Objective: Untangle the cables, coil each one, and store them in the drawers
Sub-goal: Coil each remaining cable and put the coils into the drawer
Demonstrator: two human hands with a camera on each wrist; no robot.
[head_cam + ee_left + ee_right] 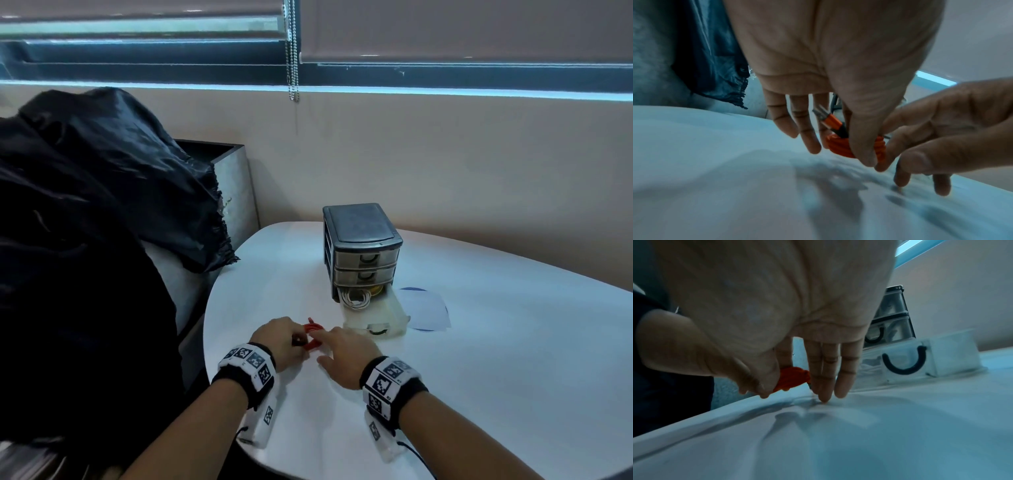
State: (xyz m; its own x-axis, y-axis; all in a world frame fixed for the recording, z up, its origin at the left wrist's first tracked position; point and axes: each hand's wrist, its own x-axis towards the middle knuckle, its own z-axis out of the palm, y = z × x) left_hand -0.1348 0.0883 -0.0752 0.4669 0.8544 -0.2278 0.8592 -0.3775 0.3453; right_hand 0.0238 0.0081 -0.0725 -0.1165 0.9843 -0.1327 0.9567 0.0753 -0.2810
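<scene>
We pinch the coiled orange cable (840, 146) with our left hand (281, 337) and right hand (346, 356) near the table's (479, 342) left edge; no legible writing.

Orange cable coil (312, 337) mostly hidden between left hand (279, 339) and right hand (346, 356) in head view; only small red arc shows. Plug tip (819, 112) blurred in left wrist view, connector type unclear. Upper two drawers' contents unreadable through cloudy fronts of drawer unit (361, 253). White cable (356, 297) in open bottom drawer (394, 320) part-hidden under unit. Table (479, 359) cut off at bottom and right edges. Yellow item (378, 291) at drawer's back too small to identify.
</scene>
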